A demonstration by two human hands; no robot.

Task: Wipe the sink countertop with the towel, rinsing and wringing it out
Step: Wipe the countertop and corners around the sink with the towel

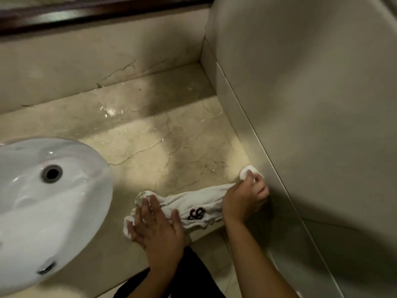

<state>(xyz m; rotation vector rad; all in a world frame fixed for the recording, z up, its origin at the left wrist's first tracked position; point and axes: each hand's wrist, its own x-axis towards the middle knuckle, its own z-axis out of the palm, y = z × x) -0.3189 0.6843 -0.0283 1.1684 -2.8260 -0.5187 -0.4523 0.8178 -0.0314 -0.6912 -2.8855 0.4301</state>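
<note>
Wiping the near right part of the countertop (137,134), head view: towel (193,206) bunched long along the near edge, between sink (43,201) on the left and side wall (300,104) on the right. Left hand (156,224) flat, fingers spread, pressing the towel's left end. Right hand (247,196) curled, gripping the right end by the wall. Water still glints further back, so I'd sweep both ends together, even pressure. Dark red emblem on towel, not readable
</note>
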